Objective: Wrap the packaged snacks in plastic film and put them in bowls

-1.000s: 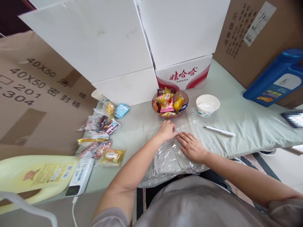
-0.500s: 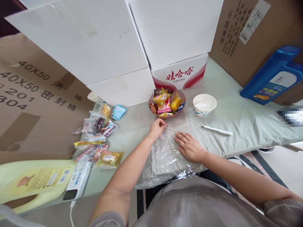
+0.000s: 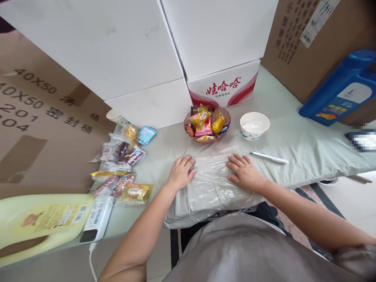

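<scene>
A sheet of clear plastic film (image 3: 213,178) lies spread on the pale green cloth (image 3: 296,147) in front of me. My left hand (image 3: 181,172) rests flat on the film's left edge, fingers stretched out. My right hand (image 3: 245,171) lies flat on its right side, fingers spread. Both palms press down on the film and hold nothing. Just beyond the film stands a brown bowl (image 3: 207,123) heaped with wrapped snacks.
A white bowl (image 3: 254,125) and a white pen (image 3: 269,157) sit right of the snack bowl. Loose snack packets (image 3: 123,166) lie at left, near a power strip (image 3: 96,218) and a yellow jug (image 3: 41,223). White boxes (image 3: 202,47), brown cartons and a blue jug (image 3: 343,92) ring the back.
My left hand let go of the film's far edge and now lies flat on its left side. My right hand slid outward to the right. The film lies flatter.
</scene>
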### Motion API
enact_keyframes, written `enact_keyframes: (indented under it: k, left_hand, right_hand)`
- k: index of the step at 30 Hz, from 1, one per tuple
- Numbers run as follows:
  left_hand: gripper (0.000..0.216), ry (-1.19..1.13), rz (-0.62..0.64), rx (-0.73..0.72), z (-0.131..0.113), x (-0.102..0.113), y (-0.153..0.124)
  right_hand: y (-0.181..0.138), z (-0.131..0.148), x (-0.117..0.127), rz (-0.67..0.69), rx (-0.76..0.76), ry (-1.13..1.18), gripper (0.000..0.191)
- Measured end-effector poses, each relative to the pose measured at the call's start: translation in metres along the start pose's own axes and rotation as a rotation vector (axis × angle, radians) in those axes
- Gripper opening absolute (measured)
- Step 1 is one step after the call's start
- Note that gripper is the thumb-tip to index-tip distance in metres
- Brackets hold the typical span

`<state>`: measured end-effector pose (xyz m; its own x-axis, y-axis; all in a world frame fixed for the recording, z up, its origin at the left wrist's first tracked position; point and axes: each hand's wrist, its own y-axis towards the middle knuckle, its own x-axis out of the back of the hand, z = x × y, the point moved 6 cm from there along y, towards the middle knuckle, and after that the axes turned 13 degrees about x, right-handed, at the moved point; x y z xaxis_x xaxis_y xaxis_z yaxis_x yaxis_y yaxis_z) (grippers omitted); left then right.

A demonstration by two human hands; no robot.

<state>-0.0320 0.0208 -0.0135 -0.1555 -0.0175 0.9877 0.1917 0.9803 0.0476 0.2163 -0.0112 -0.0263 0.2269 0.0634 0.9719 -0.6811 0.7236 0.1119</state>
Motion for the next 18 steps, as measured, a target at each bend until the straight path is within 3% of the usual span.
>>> enact_keyframes:
  k: [5, 9, 10, 12, 15, 18]
  left_hand:
    - [0.035, -0.117, -0.065, 0.013, 0.018, 0.01, -0.013]
    - [0.024, -0.231, -0.222, 0.03, 0.002, 0.034, -0.034]
    - [0.021, -0.262, -0.194, -0.005, -0.006, 0.036, -0.04]
    - [0.02, -0.317, -0.004, -0.147, -0.026, 0.032, -0.054]
    - [0.014, -0.313, 0.284, -0.33, -0.045, 0.018, -0.079]
    - [0.032, -0.244, 0.253, -0.347, -0.039, 0.012, -0.1]
  right_hand:
    - [-0.031, -0.035, 0.032, -0.18, -0.023, 0.055, 0.035]
    - [-0.056, -0.003, 0.052, -0.305, 0.213, 0.208, 0.031]
    - [-0.062, 0.01, 0.05, -0.275, 0.306, 0.234, 0.034]
    - [-0.073, 0.034, 0.038, -0.169, 0.462, 0.232, 0.037]
    - [-0.085, 0.043, 0.017, -0.078, 0.495, 0.171, 0.032]
    - [-0.088, 0.032, 0.012, -0.14, 0.406, 0.226, 0.03]
